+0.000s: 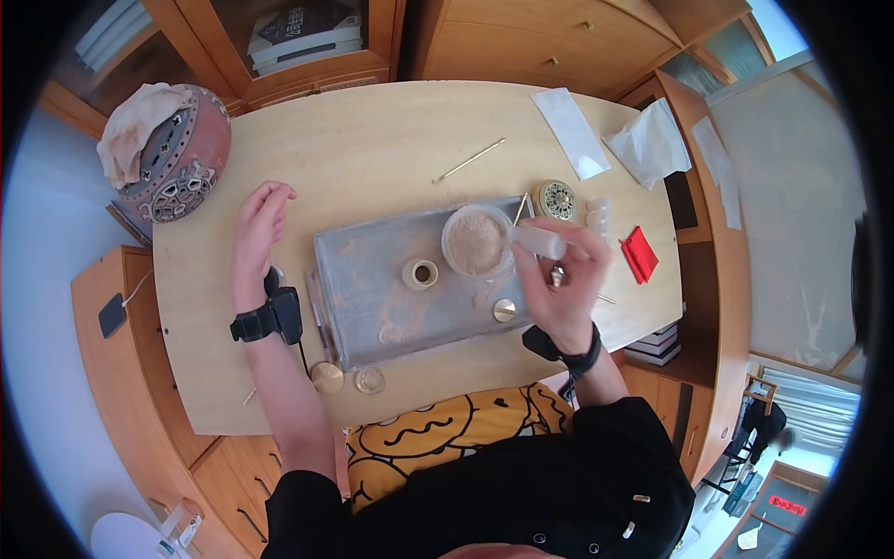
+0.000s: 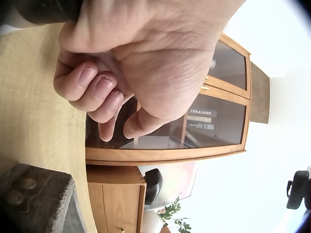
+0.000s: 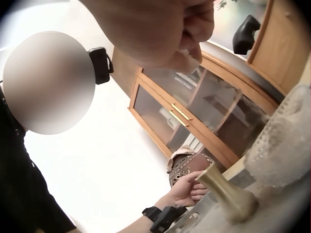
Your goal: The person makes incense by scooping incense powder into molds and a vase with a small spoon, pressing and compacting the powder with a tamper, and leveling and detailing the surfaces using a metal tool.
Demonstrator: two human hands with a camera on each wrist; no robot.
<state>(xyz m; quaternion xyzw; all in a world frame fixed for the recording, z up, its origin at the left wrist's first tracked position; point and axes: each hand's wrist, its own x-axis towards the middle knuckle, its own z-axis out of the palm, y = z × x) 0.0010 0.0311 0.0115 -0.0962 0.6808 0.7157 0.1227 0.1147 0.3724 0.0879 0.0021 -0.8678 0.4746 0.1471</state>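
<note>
My right hand (image 1: pixel 568 279) pinches a small white cylinder (image 1: pixel 540 242) at the right rim of a bowl of pale brown powder (image 1: pixel 477 244). In the right wrist view this hand (image 3: pixel 160 34) is above the bowl (image 3: pixel 282 141), the cylinder mostly hidden by the fingers. A small brass vase (image 1: pixel 421 274), (image 3: pixel 226 194) stands upright on the grey tray (image 1: pixel 363 317), left of the bowl. My left hand (image 1: pixel 264 233) hangs left of the tray with fingers loosely curled, holding nothing; the left wrist view shows the same hand (image 2: pixel 131 63).
A brass lid (image 1: pixel 504 309) lies on the tray. Around it are a pierced brass container (image 1: pixel 556 199), a red pouch (image 1: pixel 640 254), a thin brass tool (image 1: pixel 469 160), white papers (image 1: pixel 570 133) and brass discs (image 1: pixel 327 377). A large patterned pot (image 1: pixel 177 154) stands at the back left.
</note>
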